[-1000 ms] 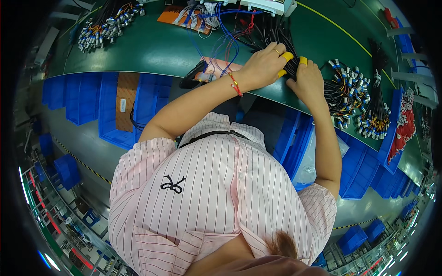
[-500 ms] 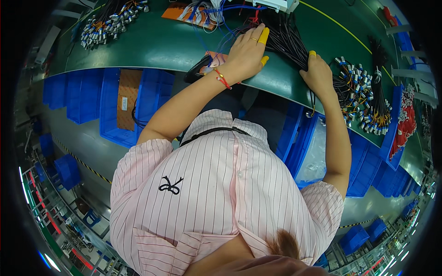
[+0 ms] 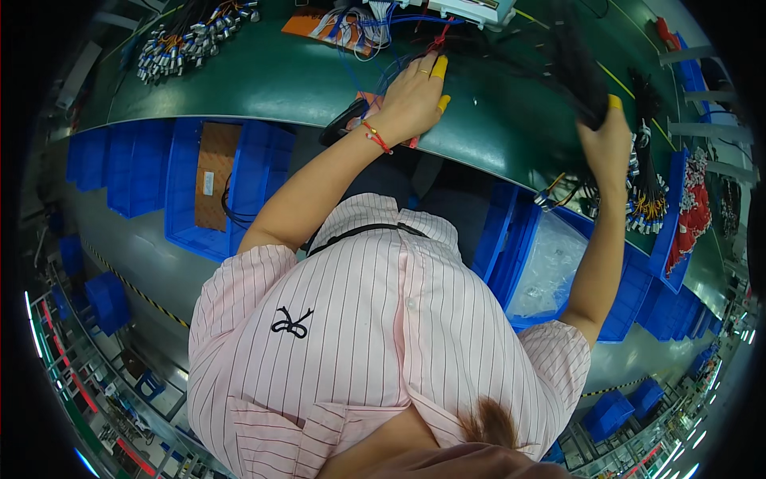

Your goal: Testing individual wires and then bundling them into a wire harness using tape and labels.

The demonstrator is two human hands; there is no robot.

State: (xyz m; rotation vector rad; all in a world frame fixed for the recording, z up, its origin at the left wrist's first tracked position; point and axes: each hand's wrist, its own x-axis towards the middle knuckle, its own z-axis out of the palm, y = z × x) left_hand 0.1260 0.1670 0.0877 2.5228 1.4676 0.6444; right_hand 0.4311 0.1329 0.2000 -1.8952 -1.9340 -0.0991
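My right hand (image 3: 606, 148), raised at the right side of the bench, is closed on the near end of a bundle of black cables (image 3: 581, 76). The bundle is smeared by motion and points away from me. My left hand (image 3: 411, 100) lies palm down left of the middle, thumb and forefinger apart; what is under the palm is hidden. Yellow finger covers show on both hands. Thin blue wires (image 3: 381, 76) run beside my left fingers, and a red wire (image 3: 441, 37) lies just beyond them. A few loose cable ends with metal connectors (image 3: 545, 197) hang at the bench edge below my right hand.
The green bench (image 3: 279, 84) carries a heap of connector-ended cables (image 3: 187, 48) at far left and another cable bundle (image 3: 650, 199) at right. A white box-shaped device (image 3: 479, 9) and an orange sheet (image 3: 307, 28) sit at the back. Blue bins (image 3: 144, 168) stand below the edge.
My right hand has moved right and lifted with the black cable bundle, swinging it away from my left hand. My left hand has shifted slightly left, off the cables.
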